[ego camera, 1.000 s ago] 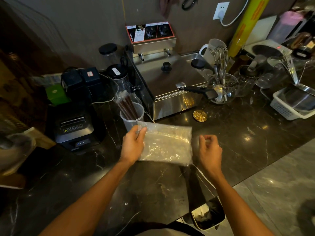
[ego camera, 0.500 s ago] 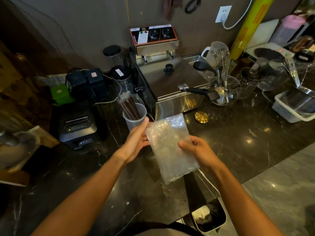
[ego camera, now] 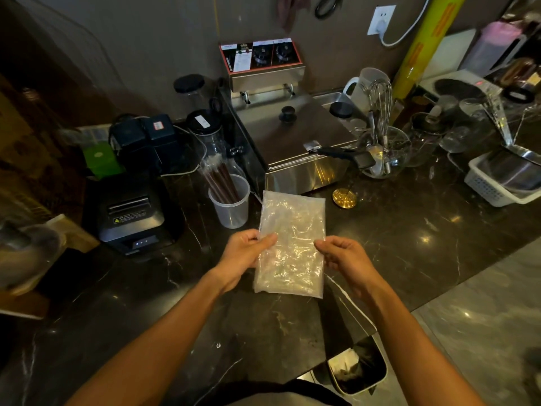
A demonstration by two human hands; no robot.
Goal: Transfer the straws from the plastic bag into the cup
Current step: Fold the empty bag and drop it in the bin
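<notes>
A clear plastic bag [ego camera: 291, 241], flat and crinkled with no straws visible inside, hangs lengthwise above the dark marble counter [ego camera: 409, 230]. My left hand [ego camera: 244, 254] pinches its left edge and my right hand [ego camera: 341, 253] pinches its right edge. Just beyond and to the left stands a translucent plastic cup [ego camera: 232, 208] holding several dark brown wrapped straws [ego camera: 218, 180] that lean to the left.
A black receipt printer [ego camera: 131, 212] sits left of the cup. A steel fryer [ego camera: 295, 145] stands behind the bag, its black handle [ego camera: 348, 156] jutting right. A gold disc [ego camera: 345, 197], a glass bowl of whisks [ego camera: 383, 153] and a white basket [ego camera: 497, 186] lie to the right. A bin [ego camera: 357, 367] stands below the counter edge.
The bag went from lying crosswise to lengthwise. My right hand came from beside the bag to grip its right edge, and my left hand shifted down along its left edge.
</notes>
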